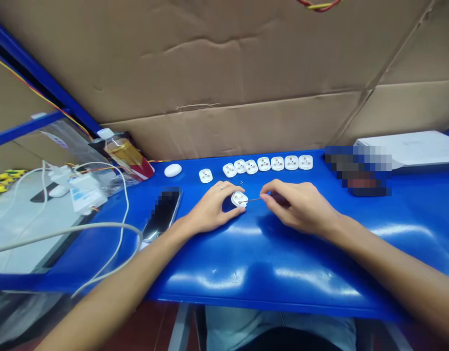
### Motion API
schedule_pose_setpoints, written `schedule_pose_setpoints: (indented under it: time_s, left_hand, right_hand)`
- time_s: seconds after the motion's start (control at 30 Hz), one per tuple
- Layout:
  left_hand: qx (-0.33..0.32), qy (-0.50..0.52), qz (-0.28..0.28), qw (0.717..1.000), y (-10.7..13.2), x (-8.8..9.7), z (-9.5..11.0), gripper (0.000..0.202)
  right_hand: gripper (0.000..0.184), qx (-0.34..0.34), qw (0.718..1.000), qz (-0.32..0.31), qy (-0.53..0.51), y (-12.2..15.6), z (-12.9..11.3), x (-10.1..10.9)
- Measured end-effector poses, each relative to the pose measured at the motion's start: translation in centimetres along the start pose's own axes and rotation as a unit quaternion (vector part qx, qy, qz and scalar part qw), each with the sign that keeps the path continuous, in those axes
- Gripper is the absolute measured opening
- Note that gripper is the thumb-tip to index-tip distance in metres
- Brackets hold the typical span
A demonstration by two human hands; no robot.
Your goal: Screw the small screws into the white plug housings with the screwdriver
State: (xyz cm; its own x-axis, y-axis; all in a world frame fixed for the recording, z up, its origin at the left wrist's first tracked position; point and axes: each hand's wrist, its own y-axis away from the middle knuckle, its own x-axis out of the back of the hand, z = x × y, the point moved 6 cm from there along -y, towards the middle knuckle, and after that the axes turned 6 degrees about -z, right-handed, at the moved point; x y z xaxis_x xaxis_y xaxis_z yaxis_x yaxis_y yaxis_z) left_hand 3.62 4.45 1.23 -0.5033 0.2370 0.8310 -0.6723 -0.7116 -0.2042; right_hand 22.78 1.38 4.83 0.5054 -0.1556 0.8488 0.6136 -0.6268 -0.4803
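To my left: dark phone lying on the blue table, part of its screen pixelated. Smooth white oval case farther back. Clear bottle, white cap, amber liquid, near the cardboard wall facing me. Farther left, white plug-like blocks and a pale cable looping over the table edge; yellow-and-black pieces at the far side, too small to make out. To my right, flat white box; dark object before it, mostly pixelated. Red-and-yellow wire overhead.
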Motion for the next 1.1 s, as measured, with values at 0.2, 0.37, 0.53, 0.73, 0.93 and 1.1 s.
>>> schedule_pose_setpoints:
  time_s: [0.2,0.37,0.53,0.73,0.93,1.1]
  left_hand:
    - [0.002,-0.004,-0.002,1.0,0.0,0.1,0.0,0.04]
    - [0.004,0.001,-0.002,1.0,0.1,0.1,0.0,0.041]
    - [0.008,-0.002,-0.001,1.0,0.1,0.0,-0.1,0.044]
    - [0.013,-0.001,0.006,1.0,0.0,0.0,-0.4,0.044]
    - [0.019,0.001,0.005,1.0,0.0,0.0,-0.5,0.046]
    - [0.02,0.0,0.003,1.0,0.0,0.0,-0.4,0.044]
  right_hand:
    - [0.016,0.033,0.998,-0.026,-0.043,0.0,-0.5,0.0]
    - [0.009,0.022,0.998,-0.04,-0.042,0.0,-0.1,-0.5]
    - [0.009,0.046,0.997,-0.034,-0.049,-0.1,-0.6,-0.4]
    - [0.007,0.024,0.998,-0.037,-0.053,-0.2,-0.6,-0.3]
    - [0.009,0.032,0.998,-0.034,-0.033,-0.3,-0.7,-0.5]
    - [0.014,0.046,0.998,-0.021,-0.041,-0.3,-1.2,-0.1]
